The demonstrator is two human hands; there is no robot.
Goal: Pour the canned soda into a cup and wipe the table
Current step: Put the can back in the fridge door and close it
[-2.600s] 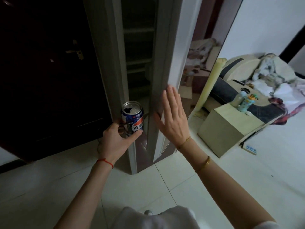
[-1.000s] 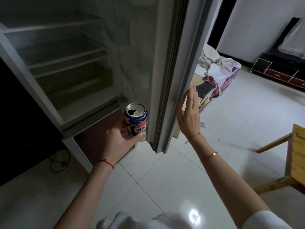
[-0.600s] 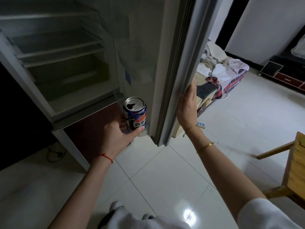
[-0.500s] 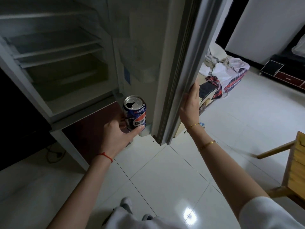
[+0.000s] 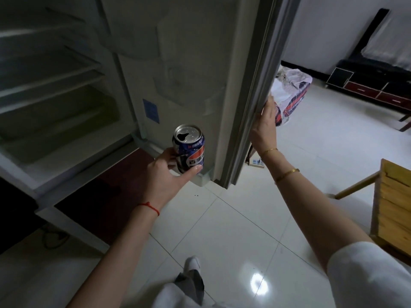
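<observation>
The fridge door (image 5: pixel 200 70) stands open and serves as the landmark here: the soda can (image 5: pixel 189 148) is held upright just in front of the door's inner face, near its lower corner, by the left hand (image 5: pixel 165 174), whose thumb and fingers wrap the can's blue body. The can's mouth is already open, so any tilt or jolt could slop soda onto the tiled floor (image 5: pixel 233 230) below the door. The right hand (image 5: pixel 264 127) is curled around the door's outer edge, fingers hooked behind it and palm against the seal side, so it holds the door and nothing else. The step in hand looks like shutting the fridge before carrying the can off to a cup, which is not in view; no table to wipe can be picked out for certain either, though a wooden piece of furniture (image 5: pixel 391 203) sits well to the right of the door. To do this well, draw the can back clear of the door's swing first, keep it level and close to the body, then push the door to with a steady, gentle sweep so the body does not jerk
</observation>
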